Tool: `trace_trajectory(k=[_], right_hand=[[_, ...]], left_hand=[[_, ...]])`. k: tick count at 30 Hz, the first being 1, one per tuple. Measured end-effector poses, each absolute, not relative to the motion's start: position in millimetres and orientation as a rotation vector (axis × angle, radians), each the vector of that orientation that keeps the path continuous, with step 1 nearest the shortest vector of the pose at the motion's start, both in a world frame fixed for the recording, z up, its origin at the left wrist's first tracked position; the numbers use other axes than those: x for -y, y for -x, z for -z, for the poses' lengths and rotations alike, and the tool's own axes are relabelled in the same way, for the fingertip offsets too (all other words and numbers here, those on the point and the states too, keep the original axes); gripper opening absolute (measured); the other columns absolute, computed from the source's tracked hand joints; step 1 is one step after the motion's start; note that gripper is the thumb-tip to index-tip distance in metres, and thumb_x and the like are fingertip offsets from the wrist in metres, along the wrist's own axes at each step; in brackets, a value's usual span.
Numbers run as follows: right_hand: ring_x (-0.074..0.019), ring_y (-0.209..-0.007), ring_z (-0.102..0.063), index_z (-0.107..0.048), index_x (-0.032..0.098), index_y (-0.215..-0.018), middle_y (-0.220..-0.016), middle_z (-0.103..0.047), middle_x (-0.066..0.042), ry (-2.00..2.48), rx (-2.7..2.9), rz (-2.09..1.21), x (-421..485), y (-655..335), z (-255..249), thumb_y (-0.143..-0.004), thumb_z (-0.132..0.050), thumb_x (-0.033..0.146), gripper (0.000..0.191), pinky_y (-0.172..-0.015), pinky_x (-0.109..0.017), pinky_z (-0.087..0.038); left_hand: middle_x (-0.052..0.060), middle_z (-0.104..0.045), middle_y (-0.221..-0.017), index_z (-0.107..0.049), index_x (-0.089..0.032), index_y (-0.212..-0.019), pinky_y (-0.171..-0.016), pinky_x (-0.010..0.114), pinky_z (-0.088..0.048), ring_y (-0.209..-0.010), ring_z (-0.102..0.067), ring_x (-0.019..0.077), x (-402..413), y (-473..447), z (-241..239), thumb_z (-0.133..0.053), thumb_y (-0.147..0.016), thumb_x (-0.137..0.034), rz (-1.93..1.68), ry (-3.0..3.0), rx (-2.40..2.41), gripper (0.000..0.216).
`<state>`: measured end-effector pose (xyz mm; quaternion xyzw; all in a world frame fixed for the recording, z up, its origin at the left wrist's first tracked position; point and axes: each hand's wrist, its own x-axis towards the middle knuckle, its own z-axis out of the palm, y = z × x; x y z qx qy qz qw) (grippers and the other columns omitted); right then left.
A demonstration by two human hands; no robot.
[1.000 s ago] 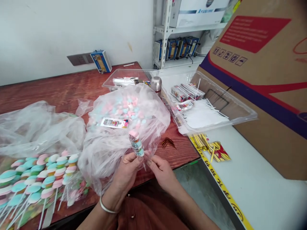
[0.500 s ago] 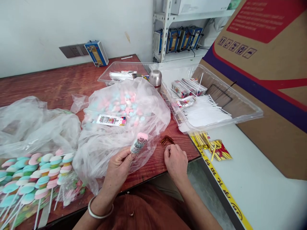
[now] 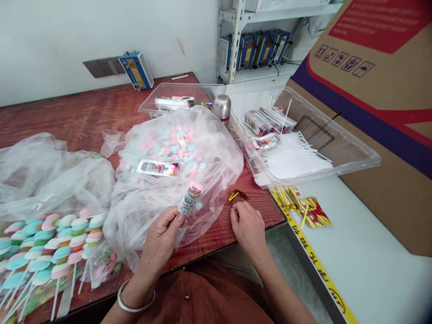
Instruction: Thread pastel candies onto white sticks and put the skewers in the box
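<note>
My left hand (image 3: 161, 235) pinches the lower end of a wrapped candy stick (image 3: 191, 198), pink-topped in a printed sleeve, holding it tilted over a clear plastic bag of pink and blue candies (image 3: 175, 153). My right hand (image 3: 248, 221) rests on the red-brown table (image 3: 84, 117) near its front edge, fingers curled at a small heap of gold twist ties (image 3: 238, 196). A printed label card (image 3: 158, 168) lies inside the bag.
Finished pastel lollipops on white sticks (image 3: 47, 252) lie at the left under crumpled plastic (image 3: 43, 171). A clear tray (image 3: 337, 148) holds white sticks and label packs. More gold ties (image 3: 303, 207) lie on the white surface. A large cardboard box (image 3: 381, 103) stands at the right.
My right hand left the candy stick and moved right to the gold twist ties. The left hand alone keeps the stick, now tilted to the right.
</note>
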<state>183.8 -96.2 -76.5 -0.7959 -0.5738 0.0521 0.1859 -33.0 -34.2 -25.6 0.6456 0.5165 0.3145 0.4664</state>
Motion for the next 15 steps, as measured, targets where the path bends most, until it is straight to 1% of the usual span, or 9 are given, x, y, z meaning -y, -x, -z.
trace_trajectory(k=[2,4,6,12,15], right_hand=[[-0.0199,-0.087,-0.063,-0.063,0.022,-0.088,-0.089,-0.067,-0.003,2.178,1.665,-0.185,108.9,-188.5,76.6,-0.092,-0.052,0.013,0.015,-0.075,-0.031,-0.038],[-0.0199,-0.089,-0.064,-0.063,0.021,-0.098,-0.094,-0.068,-0.004,2.158,1.612,-0.187,122.7,-195.0,76.3,-0.092,-0.049,0.014,0.017,-0.077,-0.031,-0.040],[-0.0211,-0.088,-0.064,-0.062,0.019,-0.102,-0.095,-0.068,-0.006,2.149,1.531,-0.201,133.2,-200.7,75.3,-0.092,-0.047,0.016,0.018,-0.078,-0.032,-0.041],[-0.0210,-0.090,-0.063,-0.063,0.021,-0.096,-0.095,-0.068,-0.004,2.054,1.573,-0.334,138.9,-197.8,68.0,-0.093,-0.049,0.018,0.015,-0.078,-0.032,-0.040],[-0.0210,-0.090,-0.062,-0.065,0.021,-0.095,-0.094,-0.068,-0.004,2.055,1.592,-0.338,133.5,-191.4,65.4,-0.094,-0.050,0.020,0.014,-0.078,-0.033,-0.039]], left_hand=[[-0.002,-0.056,-0.072,-0.061,-0.019,-0.076,-0.071,0.024,-0.038,-0.073,-0.051,0.0146,33.3,35.1,27.8,-0.055,-0.090,-0.038,-0.772,-1.578,-1.281,0.024],[-0.002,-0.057,-0.072,-0.062,-0.019,-0.076,-0.072,0.024,-0.039,-0.073,-0.052,0.0147,32.8,36.6,30.3,-0.056,-0.090,-0.038,-0.769,-1.571,-1.284,0.024],[-0.001,-0.059,-0.073,-0.064,-0.019,-0.077,-0.073,0.024,-0.039,-0.074,-0.053,0.0149,32.7,36.7,31.9,-0.056,-0.090,-0.038,-0.771,-1.556,-1.283,0.024],[0.000,-0.062,-0.075,-0.067,-0.018,-0.079,-0.072,0.025,-0.042,-0.074,-0.054,0.0153,33.6,35.2,26.7,-0.059,-0.087,-0.035,-0.810,-1.558,-1.275,0.020],[0.001,-0.063,-0.078,-0.068,-0.019,-0.079,-0.074,0.026,-0.043,-0.076,-0.055,0.0156,34.5,38.2,23.4,-0.060,-0.086,-0.034,-0.837,-1.580,-1.283,0.019]])
